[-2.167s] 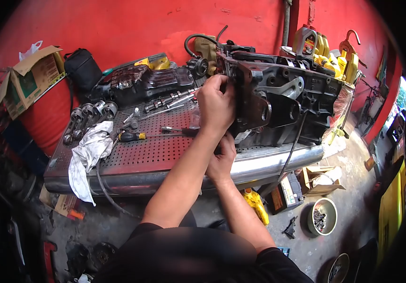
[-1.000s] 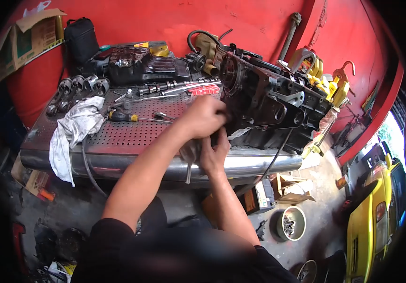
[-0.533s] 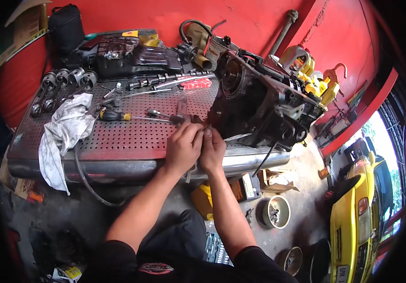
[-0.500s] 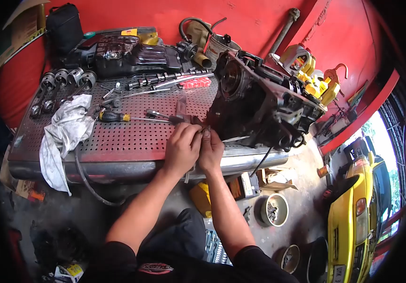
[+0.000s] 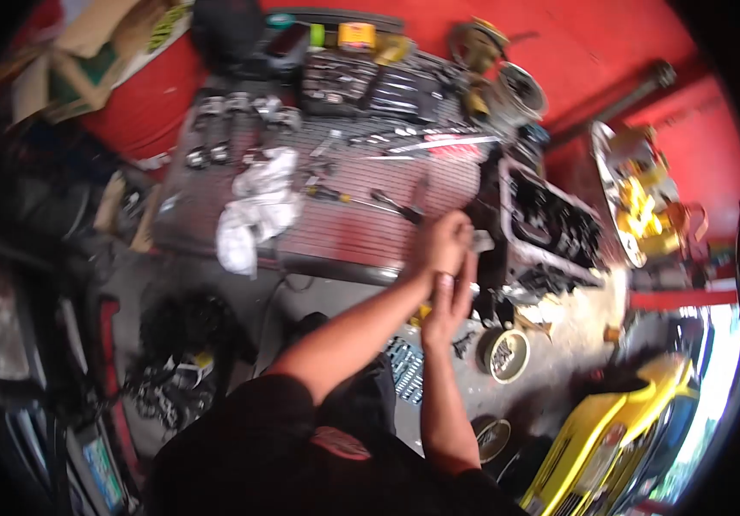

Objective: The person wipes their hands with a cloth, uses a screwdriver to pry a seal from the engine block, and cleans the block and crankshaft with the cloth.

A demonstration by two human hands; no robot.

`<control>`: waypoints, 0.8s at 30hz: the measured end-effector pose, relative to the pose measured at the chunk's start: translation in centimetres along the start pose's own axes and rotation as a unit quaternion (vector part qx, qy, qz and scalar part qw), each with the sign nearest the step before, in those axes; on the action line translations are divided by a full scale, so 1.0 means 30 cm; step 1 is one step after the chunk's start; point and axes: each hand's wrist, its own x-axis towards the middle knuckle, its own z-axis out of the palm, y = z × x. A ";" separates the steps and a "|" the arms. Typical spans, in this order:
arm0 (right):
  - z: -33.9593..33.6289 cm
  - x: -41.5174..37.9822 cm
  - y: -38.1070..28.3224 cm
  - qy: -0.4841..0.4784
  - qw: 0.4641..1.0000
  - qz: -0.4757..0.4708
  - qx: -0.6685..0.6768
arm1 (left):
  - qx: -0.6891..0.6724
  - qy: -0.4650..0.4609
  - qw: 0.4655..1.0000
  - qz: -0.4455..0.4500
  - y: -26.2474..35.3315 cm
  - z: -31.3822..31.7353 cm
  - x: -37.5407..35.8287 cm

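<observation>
My left hand point(image 5: 446, 245) is closed in a loose fist over the bench's front edge, beside the engine block point(image 5: 555, 219). A small greyish thing point(image 5: 481, 242) shows at its knuckles, too blurred to name. Just below, my right hand point(image 5: 451, 311) is upright against the left wrist, thumb apart and fingers stretched upward. To the left of my hands, a screwdriver point(image 5: 329, 194) with a black and yellow handle and a ratchet-like tool point(image 5: 394, 205) lie on the perforated bench top point(image 5: 361, 236). Motion blur hides the finger detail.
A white rag point(image 5: 260, 206) hangs over the bench edge. Pistons point(image 5: 215, 129), an oil pan point(image 5: 361, 90) and a camshaft point(image 5: 400, 133) lie farther back. On the floor are a bowl of small parts point(image 5: 508, 354) and a socket set point(image 5: 406, 370). A yellow car point(image 5: 598, 439) stands right.
The view has swung, shifting the bench scene and turning the engine block's open side toward me. My hands were fingertip to fingertip; now the right one is lower, against the left wrist.
</observation>
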 end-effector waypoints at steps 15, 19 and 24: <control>0.017 0.119 -0.015 -0.142 0.971 0.180 -0.070 | 0.182 0.026 0.982 0.047 0.012 -0.123 0.163; 0.060 0.231 0.093 -0.159 0.950 0.242 -0.114 | 0.375 -0.006 0.926 -0.048 0.026 -0.364 0.385; -0.008 0.199 0.253 -0.231 0.912 0.325 -0.099 | 0.441 0.126 0.885 -0.078 -0.009 -0.739 0.825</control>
